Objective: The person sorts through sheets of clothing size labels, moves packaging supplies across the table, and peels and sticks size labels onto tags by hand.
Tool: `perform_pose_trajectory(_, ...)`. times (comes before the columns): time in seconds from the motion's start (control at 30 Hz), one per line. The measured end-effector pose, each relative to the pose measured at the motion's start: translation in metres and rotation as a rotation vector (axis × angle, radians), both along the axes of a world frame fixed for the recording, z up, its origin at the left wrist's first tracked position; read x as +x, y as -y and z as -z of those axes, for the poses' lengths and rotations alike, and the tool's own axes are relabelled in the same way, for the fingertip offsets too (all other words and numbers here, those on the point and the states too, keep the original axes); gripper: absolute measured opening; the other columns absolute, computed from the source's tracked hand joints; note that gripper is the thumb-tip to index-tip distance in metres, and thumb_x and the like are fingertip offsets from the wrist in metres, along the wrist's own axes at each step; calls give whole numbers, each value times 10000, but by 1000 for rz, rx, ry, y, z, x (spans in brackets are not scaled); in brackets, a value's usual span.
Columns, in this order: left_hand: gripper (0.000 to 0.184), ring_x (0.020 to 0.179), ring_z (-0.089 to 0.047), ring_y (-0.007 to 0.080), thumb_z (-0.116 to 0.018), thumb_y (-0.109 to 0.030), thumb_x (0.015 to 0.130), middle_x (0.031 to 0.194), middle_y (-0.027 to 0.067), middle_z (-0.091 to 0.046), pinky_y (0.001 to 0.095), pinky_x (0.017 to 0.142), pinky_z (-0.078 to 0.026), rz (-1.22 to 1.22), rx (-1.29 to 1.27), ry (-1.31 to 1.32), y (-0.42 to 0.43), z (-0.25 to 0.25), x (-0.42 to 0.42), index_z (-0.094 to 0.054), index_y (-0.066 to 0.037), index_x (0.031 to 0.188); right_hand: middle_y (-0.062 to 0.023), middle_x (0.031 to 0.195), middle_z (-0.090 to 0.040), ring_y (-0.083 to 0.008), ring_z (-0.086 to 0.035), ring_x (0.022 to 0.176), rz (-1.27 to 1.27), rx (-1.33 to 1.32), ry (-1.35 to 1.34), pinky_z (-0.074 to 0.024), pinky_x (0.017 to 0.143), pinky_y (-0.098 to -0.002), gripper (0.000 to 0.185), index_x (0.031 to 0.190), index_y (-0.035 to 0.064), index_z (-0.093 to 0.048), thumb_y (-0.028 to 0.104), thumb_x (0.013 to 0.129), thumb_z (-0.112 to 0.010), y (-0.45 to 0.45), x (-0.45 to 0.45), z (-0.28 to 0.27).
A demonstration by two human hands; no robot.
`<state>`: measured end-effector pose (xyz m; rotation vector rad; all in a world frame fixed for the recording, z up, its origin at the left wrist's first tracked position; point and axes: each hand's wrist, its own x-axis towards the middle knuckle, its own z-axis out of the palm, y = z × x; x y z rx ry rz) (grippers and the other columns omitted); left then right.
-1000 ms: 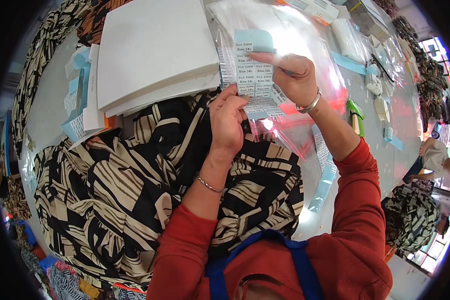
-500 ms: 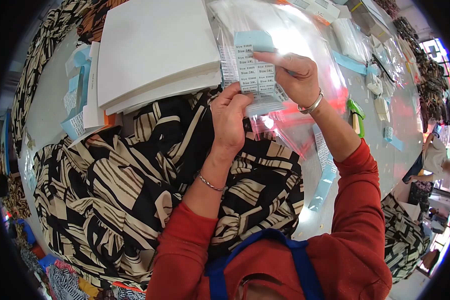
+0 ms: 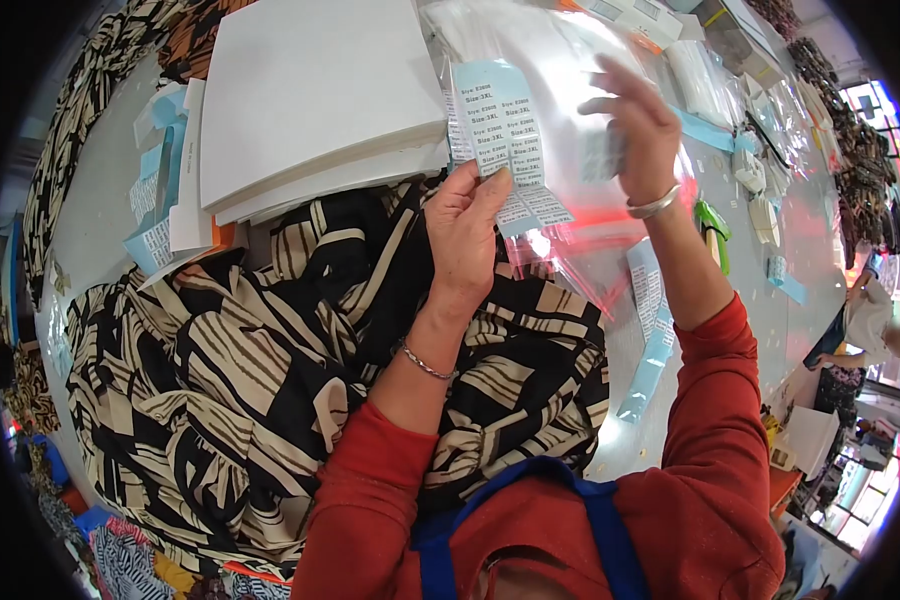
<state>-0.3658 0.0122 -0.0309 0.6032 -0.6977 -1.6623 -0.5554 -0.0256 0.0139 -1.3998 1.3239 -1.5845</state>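
Between the thumb and fingers of my left hand (image 3: 462, 225) is a light-blue strip of printed size labels (image 3: 515, 120), its upper end standing free. My right hand (image 3: 645, 130) is raised to the right of the strip, apart from it, with its fingers spread and somewhat blurred. Clear plastic bags (image 3: 570, 70) with a red edge lie beneath both hands. Black and beige patterned fabric (image 3: 220, 370) is heaped below my left hand. To the left of the strip is a thick stack of white sheets (image 3: 320, 90).
Another label strip (image 3: 652, 360) lies right of the fabric, near green-handled scissors (image 3: 712, 235). More label strips (image 3: 150, 200) are left of the white stack. A person (image 3: 870, 320) stands at the far right. Packets (image 3: 695, 80) lie at the upper right.
My right hand has moved off the label strip, up and to the right, and its fingers have spread. The strip in my left hand now tilts a little leftward.
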Motion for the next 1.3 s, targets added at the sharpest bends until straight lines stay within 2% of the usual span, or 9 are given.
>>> perform_pose_trajectory(0.07,225,870,-589,76,-557,-55,924,995,62,-655,226,793,-472,-13,-7,4,0,2,-2,-598,68,1109,-79,932,-647,-107,-575,702,84,128,465,-417,582,-199,381,1183,-21,-572,181,873,-483,7,-14,-6)
perform_pose_trajectory(0.23,226,871,-569,53,-563,-57,924,1008,51,-646,215,785,-465,-4,-39,32,-1,5,-5,-595,63,1113,38,630,-439,-81,-429,552,18,400,857,-294,404,-204,470,1127,12,-544,382,852,-636,4,10,-15)
perform_pose_trajectory(0.43,204,843,-520,26,-560,-61,928,975,10,-627,194,744,-437,-24,-50,95,-4,7,-7,-598,50,1094,-94,916,-557,-198,-557,848,-3,218,912,-457,837,-312,329,1136,-23,-510,202,896,-519,-4,62,-16)
perform_pose_trajectory(0.5,191,831,-508,23,-552,-58,930,952,-2,-622,191,732,-430,-32,-46,126,-4,5,-6,-599,49,1082,-138,1014,-545,-230,-543,956,-105,152,614,-416,935,-348,394,1223,-49,-446,90,855,-462,-4,56,8)
perform_pose_trajectory(0.57,186,823,-505,22,-532,-61,940,948,-3,-617,192,730,-431,-25,-56,101,-4,6,-7,-598,43,1079,-162,1044,-538,-236,-543,977,-262,223,909,-414,939,-364,583,1344,-74,-325,-50,766,-398,-11,50,8)
perform_pose_trajectory(0.8,215,817,-535,44,-498,-114,953,962,29,-606,210,707,-450,34,53,-127,-5,-4,-6,-573,28,1096,-56,874,-497,-137,-527,782,-128,238,479,-450,659,-256,574,1275,-45,-441,-90,716,-566,-26,63,7)
perform_pose_trajectory(1.07,260,844,-559,76,-525,-181,955,970,29,-610,233,703,-461,-8,77,77,-5,3,-3,-582,28,1099,25,714,-525,-51,-524,697,-177,337,-263,-462,651,-232,386,1131,39,-585,79,767,-708,-42,53,-2)
perform_pose_trajectory(1.2,260,747,-550,46,-526,-215,963,905,5,-612,213,637,-464,-44,185,86,-11,13,-12,-605,8,1071,-86,854,-670,-90,-599,756,73,140,-375,-480,670,-241,239,993,23,-672,215,851,-671,8,28,0)
perform_pose_trajectory(1.3,251,697,-532,28,-536,-221,960,844,-12,-607,200,596,-451,-42,208,126,-15,12,-17,-616,-4,1060,-168,1050,-630,-239,-614,964,90,-3,-463,-493,803,-323,346,1052,36,-664,332,883,-602,96,-1,20)
